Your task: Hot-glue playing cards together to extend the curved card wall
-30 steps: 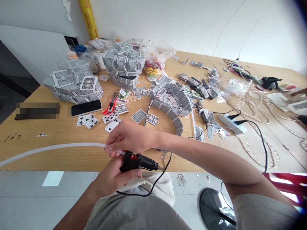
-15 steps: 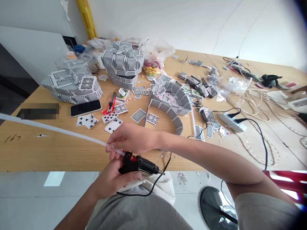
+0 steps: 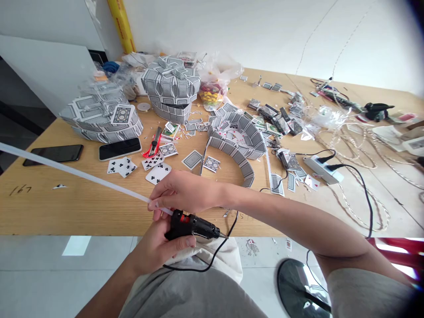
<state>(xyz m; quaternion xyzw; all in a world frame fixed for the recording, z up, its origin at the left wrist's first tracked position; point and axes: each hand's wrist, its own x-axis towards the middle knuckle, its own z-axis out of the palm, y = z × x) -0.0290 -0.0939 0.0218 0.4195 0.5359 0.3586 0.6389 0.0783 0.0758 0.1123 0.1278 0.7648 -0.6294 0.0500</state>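
Note:
My left hand [image 3: 159, 247] is wrapped round a black hot glue gun [image 3: 195, 226] over the table's front edge, its metal nozzle pointing right. A long white glue stick [image 3: 82, 174] enters the back of the gun and stretches to the left edge of view. My right hand [image 3: 180, 192] pinches this stick just behind the gun. Beyond my right forearm lie a curved band of joined playing cards [image 3: 236, 157] and a card-walled tray [image 3: 247, 132]. A red utility knife [image 3: 154, 143] rests near loose cards [image 3: 159, 173].
Two card-covered boxes [image 3: 170, 88] [image 3: 102, 117] stand at the back left. Two phones [image 3: 121, 149] [image 3: 56, 153] lie at the left. A power strip [image 3: 323, 168], cables, rope [image 3: 357, 212] and card packs [image 3: 281, 121] cover the right. A round black base [image 3: 298, 287] stands on the floor.
The view has shifted slightly, bringing the phone at the far left into clear sight. Both hands keep the same grips, and the free end of the glue stick is higher at the left edge.

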